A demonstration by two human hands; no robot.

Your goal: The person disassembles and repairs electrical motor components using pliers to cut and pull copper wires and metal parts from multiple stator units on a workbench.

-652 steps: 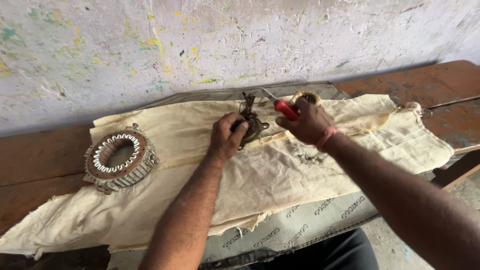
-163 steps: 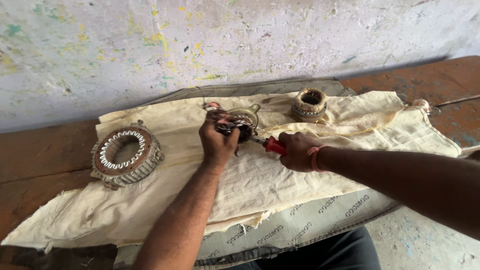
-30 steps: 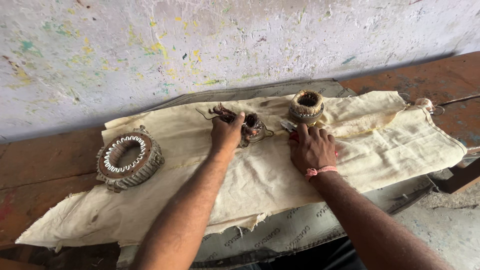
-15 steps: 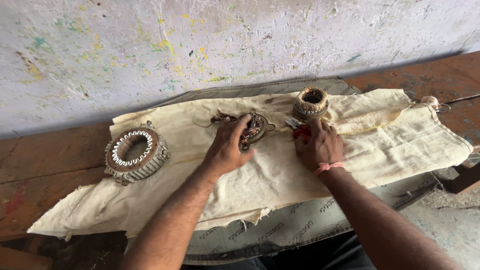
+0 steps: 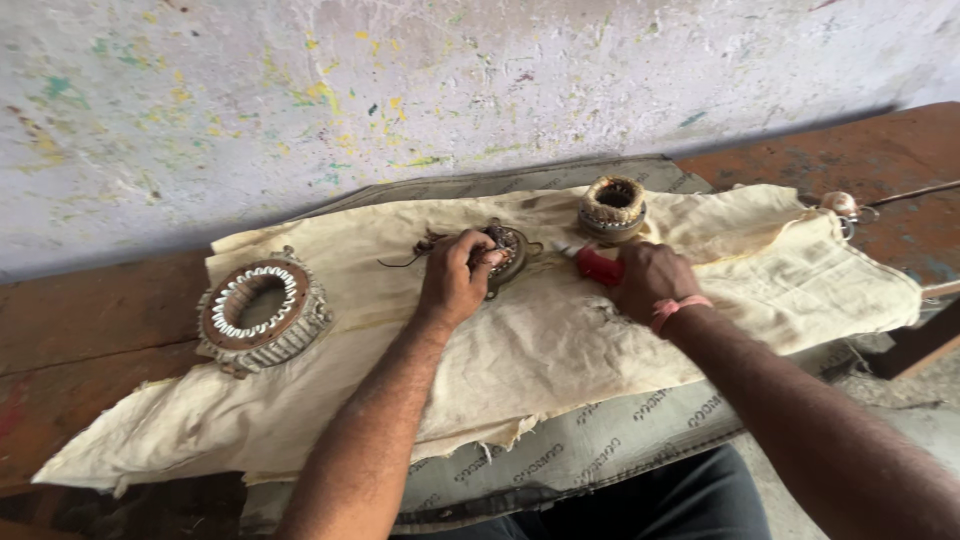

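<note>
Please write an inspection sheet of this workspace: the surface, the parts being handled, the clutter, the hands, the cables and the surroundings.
Surface: wooden bench covered by a cream cloth, with a grey printed sack under it.
Job's things: small metal motor part on the cloth; red-handled tool beside it.
Clutter: large ring-shaped stator at the cloth's left edge; small wound coil behind the tool; small round metal piece at far right.
Hands: left hand grips the motor part; right hand, pink band at the wrist, closes on the tool's handle.
Cables: thin wire ends stick out from the motor part.
Surroundings: paint-flecked pale wall behind the bench.
</note>
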